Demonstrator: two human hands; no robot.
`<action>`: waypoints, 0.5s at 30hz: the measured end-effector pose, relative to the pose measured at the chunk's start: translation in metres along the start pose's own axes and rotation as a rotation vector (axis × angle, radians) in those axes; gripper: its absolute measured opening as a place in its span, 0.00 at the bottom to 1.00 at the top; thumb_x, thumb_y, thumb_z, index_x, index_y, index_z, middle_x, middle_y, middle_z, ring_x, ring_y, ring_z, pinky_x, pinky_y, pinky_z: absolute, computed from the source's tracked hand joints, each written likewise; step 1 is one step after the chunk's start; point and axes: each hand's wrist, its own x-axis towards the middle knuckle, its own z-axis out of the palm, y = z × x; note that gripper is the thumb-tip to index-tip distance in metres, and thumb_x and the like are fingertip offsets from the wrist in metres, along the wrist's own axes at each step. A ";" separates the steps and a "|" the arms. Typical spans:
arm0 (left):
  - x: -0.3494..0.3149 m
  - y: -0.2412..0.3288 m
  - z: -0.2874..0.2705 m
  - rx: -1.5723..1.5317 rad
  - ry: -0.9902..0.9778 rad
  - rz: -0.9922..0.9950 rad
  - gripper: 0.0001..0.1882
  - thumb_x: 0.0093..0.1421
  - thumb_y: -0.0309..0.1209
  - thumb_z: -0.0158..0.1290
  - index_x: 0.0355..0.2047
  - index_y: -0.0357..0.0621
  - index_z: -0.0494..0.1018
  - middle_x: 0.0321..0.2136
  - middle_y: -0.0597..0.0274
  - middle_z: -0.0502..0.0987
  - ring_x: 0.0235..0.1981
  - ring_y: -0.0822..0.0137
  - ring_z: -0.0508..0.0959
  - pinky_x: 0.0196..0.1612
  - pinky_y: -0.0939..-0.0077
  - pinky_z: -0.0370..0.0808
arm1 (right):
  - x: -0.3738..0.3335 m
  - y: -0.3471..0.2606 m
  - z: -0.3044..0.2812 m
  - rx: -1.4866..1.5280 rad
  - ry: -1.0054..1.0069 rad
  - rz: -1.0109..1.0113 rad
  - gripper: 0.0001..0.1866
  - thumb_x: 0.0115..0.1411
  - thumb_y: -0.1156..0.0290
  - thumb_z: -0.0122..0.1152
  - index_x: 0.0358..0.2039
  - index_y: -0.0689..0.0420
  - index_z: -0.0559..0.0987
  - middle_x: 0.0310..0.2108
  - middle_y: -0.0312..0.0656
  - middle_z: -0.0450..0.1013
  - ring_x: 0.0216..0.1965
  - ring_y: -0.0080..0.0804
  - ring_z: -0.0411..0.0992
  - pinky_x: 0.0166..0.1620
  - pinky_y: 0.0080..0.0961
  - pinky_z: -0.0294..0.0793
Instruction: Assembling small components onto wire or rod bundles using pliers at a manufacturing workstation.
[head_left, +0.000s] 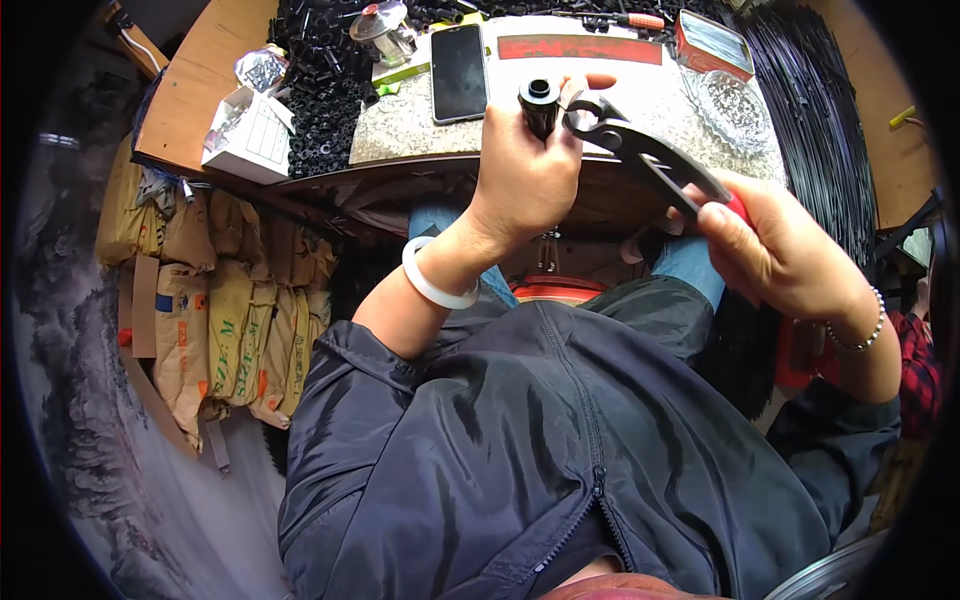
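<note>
My left hand (524,188) is closed around a short black tube (540,104), whose round open end points up out of the fist. In my right hand (782,245) is a pair of black pliers (655,155) with a red grip, gripped by the handles. The rounded jaws of the pliers are beside the tube, next to my left fingers. Whether the jaws touch the tube I cannot tell. Both hands are raised in front of the table's near edge, above my lap.
A phone (459,75) lies on the pale tabletop. Small black parts (325,110) are heaped to its left, near a white box (250,134). A glass ashtray (728,108) and long black rods (815,120) are at the right. Stacked sacks (235,335) stand on the left.
</note>
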 end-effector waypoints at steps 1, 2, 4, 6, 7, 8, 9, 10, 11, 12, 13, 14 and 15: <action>0.001 0.001 0.001 0.081 0.011 0.029 0.14 0.66 0.29 0.41 0.40 0.32 0.74 0.10 0.78 0.60 0.10 0.87 0.56 0.14 0.88 0.51 | -0.001 0.000 0.000 0.001 0.002 0.001 0.14 0.67 0.63 0.43 0.41 0.61 0.70 0.14 0.27 0.58 0.16 0.13 0.58 0.19 0.15 0.57; 0.001 0.002 0.001 0.163 0.024 0.059 0.13 0.66 0.28 0.41 0.40 0.34 0.74 0.10 0.78 0.61 0.11 0.87 0.57 0.14 0.88 0.51 | -0.002 -0.002 0.001 -0.082 0.067 -0.078 0.14 0.67 0.63 0.44 0.39 0.62 0.70 0.14 0.27 0.58 0.16 0.14 0.57 0.19 0.16 0.57; 0.005 0.005 -0.001 0.181 0.039 0.069 0.11 0.62 0.24 0.42 0.37 0.33 0.74 0.14 0.72 0.66 0.17 0.83 0.62 0.20 0.84 0.59 | -0.003 -0.005 0.001 -0.204 0.166 -0.196 0.13 0.66 0.65 0.47 0.33 0.62 0.70 0.15 0.30 0.58 0.18 0.15 0.56 0.21 0.17 0.57; 0.011 0.009 -0.002 0.225 0.060 0.122 0.10 0.58 0.21 0.44 0.36 0.32 0.75 0.17 0.65 0.71 0.21 0.78 0.67 0.26 0.80 0.66 | 0.000 0.007 0.007 -0.386 0.340 -0.322 0.12 0.65 0.65 0.48 0.35 0.62 0.69 0.16 0.31 0.58 0.19 0.18 0.57 0.23 0.19 0.59; 0.014 0.008 -0.003 0.225 0.061 0.124 0.10 0.58 0.21 0.44 0.36 0.32 0.75 0.17 0.65 0.71 0.21 0.78 0.67 0.26 0.80 0.66 | 0.003 0.013 0.010 -0.567 0.508 -0.450 0.11 0.65 0.66 0.48 0.36 0.63 0.69 0.16 0.33 0.59 0.20 0.21 0.57 0.25 0.20 0.61; 0.016 0.008 -0.005 0.207 0.046 0.130 0.11 0.62 0.24 0.43 0.39 0.34 0.74 0.15 0.71 0.66 0.16 0.83 0.62 0.19 0.84 0.59 | 0.007 0.017 0.009 -0.570 0.505 -0.456 0.11 0.65 0.66 0.48 0.36 0.63 0.69 0.16 0.33 0.59 0.20 0.21 0.57 0.25 0.20 0.61; 0.017 0.010 -0.007 0.190 0.035 0.136 0.12 0.65 0.26 0.41 0.43 0.36 0.73 0.12 0.78 0.62 0.11 0.88 0.57 0.13 0.88 0.51 | 0.013 0.019 0.006 -0.434 0.432 -0.348 0.12 0.65 0.66 0.49 0.40 0.63 0.68 0.19 0.37 0.62 0.21 0.26 0.60 0.27 0.23 0.63; 0.020 0.017 -0.010 0.096 0.049 0.018 0.13 0.65 0.27 0.42 0.45 0.37 0.72 0.11 0.79 0.59 0.10 0.88 0.56 0.12 0.88 0.50 | 0.018 0.023 0.005 -0.301 0.354 -0.241 0.13 0.64 0.67 0.49 0.44 0.63 0.67 0.22 0.41 0.65 0.23 0.30 0.63 0.30 0.26 0.65; 0.020 0.022 -0.017 0.055 0.049 -0.011 0.13 0.65 0.28 0.43 0.46 0.38 0.72 0.11 0.80 0.58 0.09 0.88 0.55 0.11 0.89 0.49 | 0.029 0.044 0.006 -0.324 0.378 -0.261 0.17 0.64 0.68 0.48 0.50 0.63 0.63 0.29 0.49 0.68 0.29 0.39 0.68 0.35 0.30 0.68; 0.022 0.025 -0.016 0.024 0.030 -0.014 0.13 0.65 0.28 0.44 0.46 0.38 0.72 0.11 0.79 0.58 0.09 0.88 0.55 0.11 0.89 0.50 | 0.039 0.071 0.007 -0.390 0.463 -0.315 0.17 0.64 0.67 0.48 0.50 0.62 0.63 0.32 0.51 0.68 0.33 0.42 0.69 0.38 0.31 0.69; 0.021 0.029 -0.015 0.001 0.021 -0.020 0.13 0.65 0.29 0.44 0.46 0.38 0.72 0.11 0.79 0.58 0.09 0.87 0.55 0.11 0.89 0.50 | 0.050 0.097 0.010 -0.453 0.537 -0.378 0.17 0.64 0.67 0.48 0.50 0.62 0.63 0.36 0.54 0.69 0.37 0.44 0.71 0.40 0.32 0.69; 0.019 0.023 -0.014 -0.028 0.014 -0.001 0.12 0.65 0.29 0.44 0.46 0.39 0.72 0.10 0.80 0.58 0.08 0.87 0.55 0.12 0.88 0.51 | 0.060 0.120 0.013 -0.548 0.610 -0.315 0.18 0.64 0.67 0.49 0.51 0.62 0.64 0.37 0.54 0.69 0.39 0.47 0.70 0.41 0.34 0.70; 0.014 0.017 -0.008 -0.081 0.016 -0.046 0.12 0.64 0.29 0.46 0.45 0.37 0.72 0.09 0.80 0.60 0.08 0.86 0.57 0.12 0.88 0.54 | 0.068 0.136 0.015 -0.638 0.684 -0.247 0.19 0.63 0.67 0.49 0.51 0.62 0.64 0.38 0.55 0.68 0.41 0.49 0.70 0.43 0.35 0.70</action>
